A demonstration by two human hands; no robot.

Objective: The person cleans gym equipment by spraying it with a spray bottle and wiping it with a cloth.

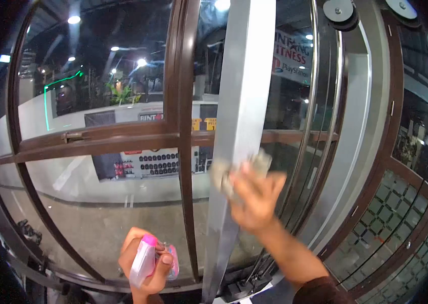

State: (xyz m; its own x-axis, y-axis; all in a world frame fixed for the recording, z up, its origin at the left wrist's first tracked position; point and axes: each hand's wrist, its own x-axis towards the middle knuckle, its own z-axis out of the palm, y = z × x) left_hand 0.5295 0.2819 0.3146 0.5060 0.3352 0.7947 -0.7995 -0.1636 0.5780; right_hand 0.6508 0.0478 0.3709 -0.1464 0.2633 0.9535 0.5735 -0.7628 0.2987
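My left hand (129, 253) is wrapped round a spray bottle (142, 263) with a pink and clear trigger head, low in front of the window. Most of the bottle's body is hidden behind my fingers. My right hand (255, 197), smeared by motion, presses a greyish cloth (224, 177) against the silver-white metal post (243, 96). The cloth spans the width of the post and sticks out on both sides of my fingers.
Brown-framed window panes (92, 66) stand left of the post, with a small latch (72, 137) on the crossbar. Vertical metal bars (311, 91) rise to the right. Farther right is a brown door (401, 167) with patterned glass. Round black-and-silver discs (338, 10) hang at the top.
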